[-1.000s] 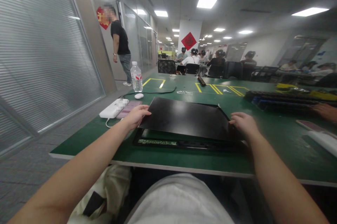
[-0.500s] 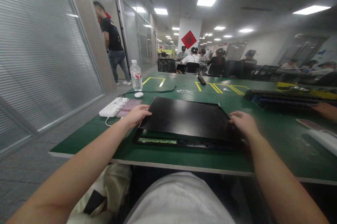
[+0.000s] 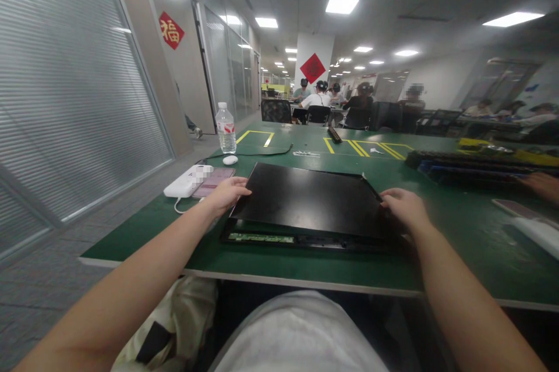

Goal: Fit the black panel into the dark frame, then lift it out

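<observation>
A thin, glossy black screen panel lies at a slant over a black frame on the green table. My left hand is closed on the panel's left edge, thumb on top. On the opposite side, my right hand pinches the right edge near the far corner. Below the panel's near edge, a green circuit board strip shows inside the frame. The panel hides most of the frame's inside, and my right fingertips are partly hidden.
Left of the panel are a white power bank, a phone, a white oval case and a water bottle. Dark strips are piled at the right, near another person's hand. Yellow tape marks the far side.
My hands and the panel have stayed almost in place. A person in the doorway has walked off to the left, leaving just a foot and part of a leg in view.
</observation>
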### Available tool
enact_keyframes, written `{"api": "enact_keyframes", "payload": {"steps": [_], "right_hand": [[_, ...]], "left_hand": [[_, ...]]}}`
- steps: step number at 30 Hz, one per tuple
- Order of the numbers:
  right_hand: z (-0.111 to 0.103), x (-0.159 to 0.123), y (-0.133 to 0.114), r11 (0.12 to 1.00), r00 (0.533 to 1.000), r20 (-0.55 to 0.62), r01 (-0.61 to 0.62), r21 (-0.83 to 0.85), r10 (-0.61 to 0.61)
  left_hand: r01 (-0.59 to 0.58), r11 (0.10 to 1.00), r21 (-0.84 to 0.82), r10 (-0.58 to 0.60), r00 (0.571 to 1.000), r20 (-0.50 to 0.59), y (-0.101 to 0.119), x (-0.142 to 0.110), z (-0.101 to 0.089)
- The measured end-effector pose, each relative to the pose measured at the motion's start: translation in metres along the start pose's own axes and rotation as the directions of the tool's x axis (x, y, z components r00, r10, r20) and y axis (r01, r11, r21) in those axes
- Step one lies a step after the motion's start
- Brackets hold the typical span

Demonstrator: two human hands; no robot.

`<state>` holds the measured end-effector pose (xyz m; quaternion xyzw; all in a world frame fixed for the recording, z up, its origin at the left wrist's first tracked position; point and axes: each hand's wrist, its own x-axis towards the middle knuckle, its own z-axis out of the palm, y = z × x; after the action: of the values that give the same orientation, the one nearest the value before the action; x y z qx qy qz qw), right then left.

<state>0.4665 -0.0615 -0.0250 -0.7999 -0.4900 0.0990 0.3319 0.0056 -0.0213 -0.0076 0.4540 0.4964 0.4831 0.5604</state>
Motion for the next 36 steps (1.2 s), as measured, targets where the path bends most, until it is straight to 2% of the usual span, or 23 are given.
{"api": "enact_keyframes", "payload": {"steps": [4,9,20,28,32,36], "right_hand": [[0.0,0.0,-0.001,1.0,1.0,0.007,-0.008,0.01,0.008],[-0.001,-0.001,-0.001,0.999,0.999,0.031,-0.029,0.038,0.028],[-0.001,-0.002,-0.004,0.999,0.999,0.038,-0.039,0.035,0.038],[-0.003,-0.004,-0.007,0.995,0.995,0.054,-0.089,0.04,0.087],[-0.004,-0.004,-0.006,0.997,0.997,0.041,-0.071,0.031,0.07],[-0.003,-0.004,-0.005,0.996,0.996,0.047,-0.073,0.043,0.071]], "left_hand": [[-0.011,1.0,0.024,0.011,1.0,-0.009,-0.003,0.003,-0.002],[-0.06,0.998,-0.025,0.059,0.998,-0.035,-0.005,0.005,-0.002],[-0.063,0.996,-0.07,0.059,0.997,-0.053,-0.007,0.011,-0.002],[-0.087,0.99,-0.107,0.083,0.995,-0.048,-0.007,0.011,-0.002],[-0.119,0.979,-0.168,0.112,0.993,-0.048,-0.003,0.009,-0.001],[-0.133,0.979,-0.152,0.13,0.991,-0.03,-0.002,0.009,-0.004]]}}
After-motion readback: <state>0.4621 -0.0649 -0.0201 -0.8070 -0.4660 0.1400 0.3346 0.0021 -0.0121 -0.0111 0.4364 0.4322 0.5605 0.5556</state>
